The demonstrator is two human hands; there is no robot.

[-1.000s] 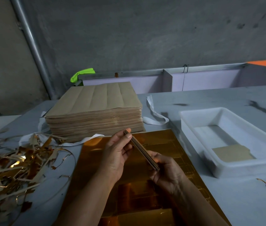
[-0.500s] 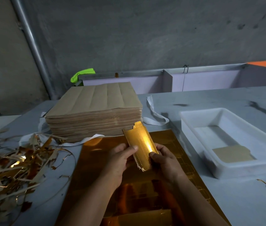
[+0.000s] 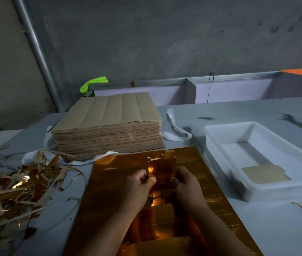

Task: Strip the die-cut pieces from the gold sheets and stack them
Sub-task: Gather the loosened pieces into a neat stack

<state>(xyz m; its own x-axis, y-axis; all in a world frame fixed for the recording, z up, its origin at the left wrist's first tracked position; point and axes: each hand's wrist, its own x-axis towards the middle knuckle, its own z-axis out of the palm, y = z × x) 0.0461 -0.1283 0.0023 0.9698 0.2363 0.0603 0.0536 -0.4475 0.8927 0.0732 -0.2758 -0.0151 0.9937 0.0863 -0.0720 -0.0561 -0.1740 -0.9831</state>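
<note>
A person bends over a grey desk (image 3: 257,228) in dim light, both forearms reaching in from its near edge. Between the hands stands a small bundle of gold die-cut pieces (image 3: 162,167), held upright with its notched top edge pointing toward the far edge. The left hand (image 3: 139,187) has its grip closed on the bundle's left side, thumb laid across the front and fingers curled behind. The right hand (image 3: 187,185) clasps the right side the same way, fingers wrapped round the edge. The bundle is raised just above a large reflective gold sheet (image 3: 109,182) that lies flat at the middle of the near edge, rows of die-cut outlines showing on its right half. Behind the sheet, toward the far edge, sits a thick square stack of brown card sheets (image 3: 113,111), its front face just beside the gold sheet's far edge. A white fabric strap (image 3: 174,138) loops on the desk at the stack's right side. Toward the right edge rests a rectangular white plastic tray (image 3: 279,191), and one tan tabbed piece (image 3: 265,173) lies flat in its near end. At the left edge a loose heap of gold and brown scrap strips (image 3: 17,187) spreads over the desk. Beyond the far edge a rough concrete wall rises, with a slanting metal pipe (image 3: 35,48) at its left.
</note>
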